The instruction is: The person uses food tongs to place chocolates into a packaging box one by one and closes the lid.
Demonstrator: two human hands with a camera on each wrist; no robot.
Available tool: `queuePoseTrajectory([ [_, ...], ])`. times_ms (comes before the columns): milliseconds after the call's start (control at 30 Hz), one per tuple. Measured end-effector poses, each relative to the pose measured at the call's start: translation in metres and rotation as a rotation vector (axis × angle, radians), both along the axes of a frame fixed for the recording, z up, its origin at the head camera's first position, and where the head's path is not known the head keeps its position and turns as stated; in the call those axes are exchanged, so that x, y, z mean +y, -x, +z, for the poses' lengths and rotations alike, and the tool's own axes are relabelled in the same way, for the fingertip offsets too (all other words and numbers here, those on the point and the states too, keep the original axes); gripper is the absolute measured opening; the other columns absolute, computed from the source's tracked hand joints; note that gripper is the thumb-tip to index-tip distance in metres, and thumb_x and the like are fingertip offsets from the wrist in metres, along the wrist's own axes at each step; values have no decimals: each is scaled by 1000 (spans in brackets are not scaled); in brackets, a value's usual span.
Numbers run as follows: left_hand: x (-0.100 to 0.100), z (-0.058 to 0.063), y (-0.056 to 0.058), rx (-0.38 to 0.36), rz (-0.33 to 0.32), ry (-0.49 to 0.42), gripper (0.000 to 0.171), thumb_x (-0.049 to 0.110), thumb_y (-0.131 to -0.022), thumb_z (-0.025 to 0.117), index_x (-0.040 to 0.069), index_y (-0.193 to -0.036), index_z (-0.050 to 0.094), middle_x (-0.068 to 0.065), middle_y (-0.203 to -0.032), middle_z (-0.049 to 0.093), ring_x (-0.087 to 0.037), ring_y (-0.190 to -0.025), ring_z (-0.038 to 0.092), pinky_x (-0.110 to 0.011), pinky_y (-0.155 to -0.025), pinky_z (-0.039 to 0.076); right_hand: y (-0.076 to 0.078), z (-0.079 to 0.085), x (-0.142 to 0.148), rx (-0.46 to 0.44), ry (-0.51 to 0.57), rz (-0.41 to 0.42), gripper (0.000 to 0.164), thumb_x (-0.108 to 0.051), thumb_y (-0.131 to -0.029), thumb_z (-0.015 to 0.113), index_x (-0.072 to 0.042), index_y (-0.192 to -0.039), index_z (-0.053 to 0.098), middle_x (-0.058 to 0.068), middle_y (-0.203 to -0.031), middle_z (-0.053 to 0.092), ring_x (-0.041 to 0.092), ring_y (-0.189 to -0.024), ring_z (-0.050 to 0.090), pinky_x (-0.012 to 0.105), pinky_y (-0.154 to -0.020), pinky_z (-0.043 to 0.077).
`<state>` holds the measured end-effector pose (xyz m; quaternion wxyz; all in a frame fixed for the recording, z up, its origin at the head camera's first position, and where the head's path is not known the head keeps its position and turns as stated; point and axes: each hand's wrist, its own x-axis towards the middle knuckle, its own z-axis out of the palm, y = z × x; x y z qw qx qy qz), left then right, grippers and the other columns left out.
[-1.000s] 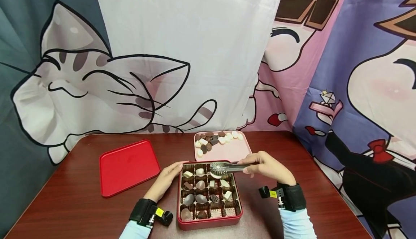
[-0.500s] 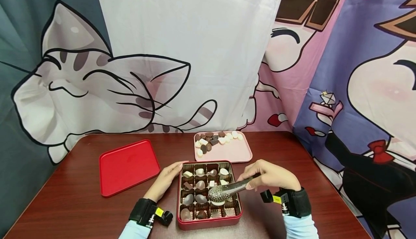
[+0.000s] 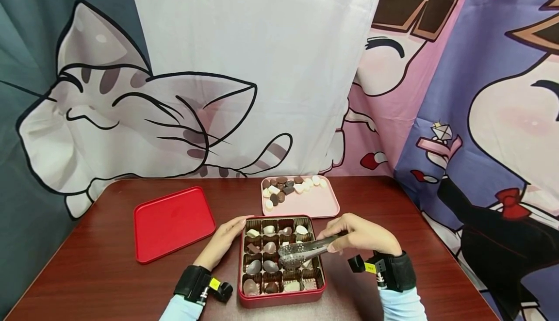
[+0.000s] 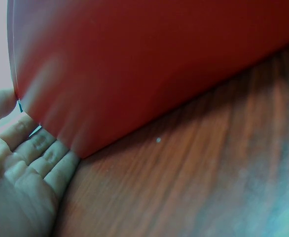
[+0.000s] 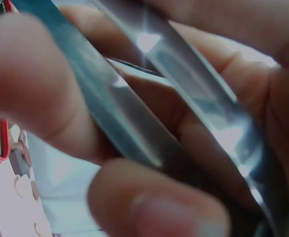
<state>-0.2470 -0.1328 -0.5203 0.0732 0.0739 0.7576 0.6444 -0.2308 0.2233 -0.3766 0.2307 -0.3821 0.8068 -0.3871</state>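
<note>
A red box [image 3: 281, 302] with a gold divided insert stands at the table's front, dark and white chocolates in most compartments. My left hand [image 3: 227, 238] rests against its left side; in the left wrist view the straight fingers [image 4: 51, 155] touch the red wall. My right hand [image 3: 360, 233] holds metal tongs [image 3: 301, 252], their perforated head above the third row of the box. The tongs hide some compartments there. A white chocolate [image 3: 292, 286] lies in the front row, third compartment. In the right wrist view, fingers curl round the two tong arms [image 5: 129, 103].
Behind the box is a pink tray [image 3: 319, 207] with several dark and white chocolates, mostly along its left and back. A red lid [image 3: 172, 226] lies on the brown table [image 3: 105, 263] at left. A printed curtain [image 3: 271, 69] hangs behind the table.
The tongs have come forward from the back row with a white chocolate, which now lies in the front row; their head has since drawn slightly back. My left hand has stayed put.
</note>
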Motion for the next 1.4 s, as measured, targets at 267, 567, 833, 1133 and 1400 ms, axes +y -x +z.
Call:
queuePoseTrajectory([
  [267,0,-1,1,-9,-11,-29,43,42,-98,47,20,-133,55,-5,-134,59,6,-115,53,-15,-99,40,8,-5,-3,52,5,-84,31,-11,-86,66,-4,-115,68,14,-83,70,2,-65,60,25,-62,55],
  [567,-1,-1,0,1,-36,-46,42,43,-99,46,22,-134,54,-5,-135,58,7,-115,54,-15,-98,41,20,0,-10,135,32,-196,29,-12,-84,68,-9,-112,70,10,-94,69,3,-71,59,20,-64,50],
  [833,0,0,-1,2,-41,-58,43,42,-99,45,20,-135,53,-6,-136,57,6,-114,55,-15,-98,43,38,-2,-21,292,-79,-432,36,-14,-83,68,-7,-119,67,9,-105,70,16,-86,63,25,-71,49],
  [1133,-2,-2,-1,-3,-50,-60,44,43,-98,45,20,-135,53,-7,-135,58,5,-114,56,-15,-97,43,63,-27,-47,617,-339,-474,39,-17,-79,71,-14,-118,69,7,-112,70,23,-93,67,45,-78,52],
  [1400,-2,0,-1,8,-43,-49,43,42,-99,45,21,-135,53,-6,-137,57,7,-116,53,-14,-98,41,80,-43,-69,651,-346,-444,42,-12,-74,73,-10,-116,70,6,-99,70,24,-93,65,38,-79,51],
])
